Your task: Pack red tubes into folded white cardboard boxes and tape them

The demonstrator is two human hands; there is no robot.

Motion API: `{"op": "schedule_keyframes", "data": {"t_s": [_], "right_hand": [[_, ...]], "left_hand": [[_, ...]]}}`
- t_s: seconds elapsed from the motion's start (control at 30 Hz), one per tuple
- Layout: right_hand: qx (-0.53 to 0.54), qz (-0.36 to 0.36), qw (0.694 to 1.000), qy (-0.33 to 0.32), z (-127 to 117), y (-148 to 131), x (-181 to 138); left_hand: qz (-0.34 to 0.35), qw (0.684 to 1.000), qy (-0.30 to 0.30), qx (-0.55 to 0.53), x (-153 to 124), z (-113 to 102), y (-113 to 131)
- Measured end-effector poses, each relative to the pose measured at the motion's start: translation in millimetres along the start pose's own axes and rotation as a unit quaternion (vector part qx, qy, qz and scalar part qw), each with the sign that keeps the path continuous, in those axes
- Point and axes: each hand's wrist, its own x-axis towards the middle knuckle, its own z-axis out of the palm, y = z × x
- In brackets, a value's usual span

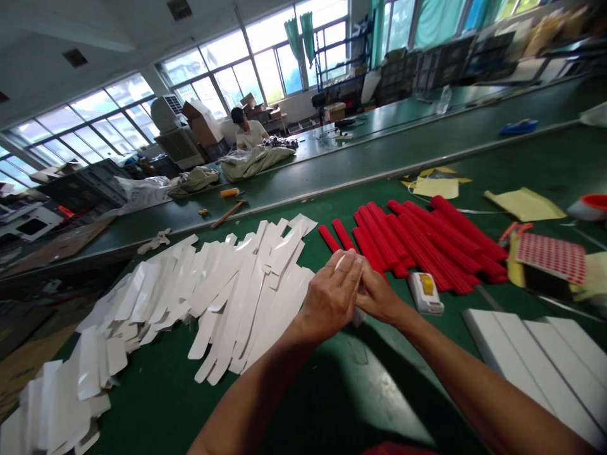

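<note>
My left hand (331, 294) and my right hand (378, 296) are close together above the green table (360, 379), closed around a narrow white box (358, 317). Most of the box is hidden by my fingers; its lower end shows below them. To the left lies a wide spread of flat white folded cartons (246, 297), overlapping one another. Just past my hands, a pile of red ribbed rods (417, 243) lies side by side. A white tape dispenser (425, 293) with yellow tape stands right of my right hand.
Several long white boxes (540, 360) lie in a row at the right. Near them are a red-dotted sheet (550, 258), orange-handled scissors (515, 230) and yellow paper (526, 203). A hammer (227, 215) lies across the table. Beyond, a person (249, 131) sits at another bench.
</note>
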Motion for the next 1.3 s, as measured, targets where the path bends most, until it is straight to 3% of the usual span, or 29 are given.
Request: {"op": "schedule_keyframes", "data": {"t_s": [0.2,0.33,0.4,0.47,0.5,0.57,0.73,1.03,1.13,1.3], "right_hand": [[0.023,0.0,0.999,-0.024,-7.8,-9.3,3.9],[0.012,0.021,0.998,-0.05,-19.9,-1.8,-17.2],[0.0,0.09,0.996,0.016,-30.8,17.7,-41.2],[-0.035,0.241,0.951,0.19,-45.0,45.7,-70.0],[-0.063,0.325,0.898,0.29,-52.8,60.8,-84.1],[-0.097,0.425,0.815,0.382,-66.7,88.8,-108.4],[-0.041,0.561,0.742,0.364,-76.7,128.4,-135.5],[0.117,0.666,0.64,0.365,-85.5,151.9,-117.6],[0.154,0.652,0.632,0.39,-87.4,151.2,-117.8],[0.196,0.583,0.659,0.433,-78.9,142.2,-138.3]], "left_hand": [[-0.015,1.0,-0.011,0.017,-0.9,2.7,4.1],[-0.04,0.999,0.005,0.007,-2.8,10.4,6.5],[-0.052,0.999,0.011,0.001,-4.7,13.9,6.7],[-0.055,0.998,0.021,-0.008,-6.6,16.5,6.9],[-0.054,0.998,0.028,-0.011,-7.3,17.5,7.2],[-0.051,0.998,0.041,-0.014,-8.2,18.6,8.5],[-0.052,0.997,0.048,-0.026,-9.1,18.6,13.1],[-0.051,0.996,0.061,-0.032,-12.1,17.0,13.8],[-0.051,0.996,0.064,-0.034,-11.7,16.9,13.8],[-0.054,0.996,0.062,-0.043,-12.4,17.4,13.1]]}}
